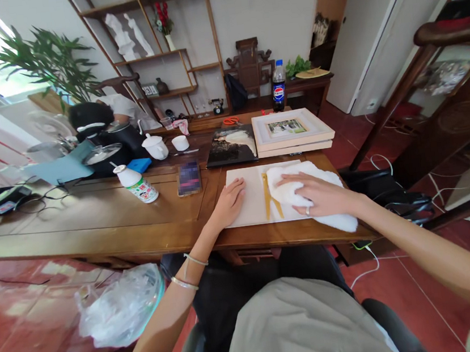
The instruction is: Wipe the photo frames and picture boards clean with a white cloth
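Note:
A pale rectangular board (251,207), with a gold V-shaped piece (267,197) lying along its middle, rests near the table's front edge. My left hand (230,202) lies flat on the board's left side, fingers stretched out and holding nothing. On the right side, my right hand (311,192) grips and presses a bunched white cloth (324,175) against the board. The cloth covers the board's right part and hangs over the table's front edge. Some of the right fingertips sink into its folds.
Behind the board sit a dark glossy picture (231,146) and stacked pale frames (295,144), with a cola bottle (278,88) and orange-handled scissors (231,121) farther back. A phone (188,178), white bottle (136,183) and teapot (155,147) stand left on the wooden table (171,218).

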Tool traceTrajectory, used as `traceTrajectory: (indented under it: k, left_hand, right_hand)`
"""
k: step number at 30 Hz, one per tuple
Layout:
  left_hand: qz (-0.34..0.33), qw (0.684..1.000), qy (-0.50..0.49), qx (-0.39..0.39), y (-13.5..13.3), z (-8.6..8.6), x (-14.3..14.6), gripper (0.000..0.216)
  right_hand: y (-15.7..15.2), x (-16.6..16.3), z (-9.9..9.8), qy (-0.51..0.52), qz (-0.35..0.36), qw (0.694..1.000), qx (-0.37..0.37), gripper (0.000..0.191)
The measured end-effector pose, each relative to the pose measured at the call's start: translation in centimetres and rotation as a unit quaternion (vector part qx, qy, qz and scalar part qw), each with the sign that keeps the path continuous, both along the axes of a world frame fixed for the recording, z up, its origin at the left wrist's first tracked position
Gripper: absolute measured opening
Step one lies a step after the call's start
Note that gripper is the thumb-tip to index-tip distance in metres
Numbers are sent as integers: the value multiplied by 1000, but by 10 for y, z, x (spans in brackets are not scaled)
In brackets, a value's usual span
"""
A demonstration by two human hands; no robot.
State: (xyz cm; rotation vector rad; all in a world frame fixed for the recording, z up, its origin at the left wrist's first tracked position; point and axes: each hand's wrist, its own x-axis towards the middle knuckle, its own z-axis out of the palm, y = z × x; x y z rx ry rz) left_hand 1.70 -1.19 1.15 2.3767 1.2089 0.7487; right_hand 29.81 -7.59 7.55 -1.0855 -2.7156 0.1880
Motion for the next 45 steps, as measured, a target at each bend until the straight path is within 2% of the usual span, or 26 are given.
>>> traceTrajectory:
  k: [5, 8, 11, 16, 18, 21, 24, 27, 31, 34, 37, 42, 45]
  left_hand:
    - [-3, 1000, -1, -4, 1, -1, -1, 41]
    - [-4, 1000, -2, -5, 2, -2, -2, 41]
    - [-2, 1000, -2, -3, 2, -2, -2, 41]
    - [-1, 1000, -7, 1, 0, -2, 0, 40]
    - [0, 1000, -9, 3, 0, -1, 0, 40]
    - [2, 1000, -7, 5, 0, -1, 0, 40]
    - [1, 1000, -3, 4, 0, -1, 0, 40]
    - [-1, 1000, -2, 2, 1, -1, 0, 41]
    - [-2, 1000, -3, -1, 2, -2, -1, 40]
    - [-3, 1000, -2, -3, 2, -2, -2, 40]
    - [-1, 1000, -4, -3, 1, -1, -1, 40]
    - [-3, 1000, -14, 4, 0, -2, -1, 41]
    - [-2, 1000, -14, 6, 1, -2, -1, 40]
  right_hand:
    - [69, 7, -6, -29, -76, 996, 28, 21]
    - [77, 7, -8, -29, -101, 994, 26, 24]
    - [51, 4, -5, -30, -65, 997, 11, 18]
    - [-32, -3, 13, -27, -3, 999, -41, 11]
    - [-58, -5, 20, -29, 26, 997, -66, 13]
    - [-70, -4, 24, -29, 27, 996, -85, 15]
    - [-46, 3, 16, -38, -55, 995, -78, 14]
    - [2, 9, 5, -47, -136, 987, -65, 27]
    - [62, 11, -4, -29, -168, 985, -31, 39]
    - [73, 9, -7, -21, -183, 983, -24, 39]
    - [45, 5, -5, -34, -178, 983, -40, 35]
    - [-44, -6, 11, -47, -58, 996, -54, 15]
    - [-78, -9, 19, -44, -36, 996, -70, 8]
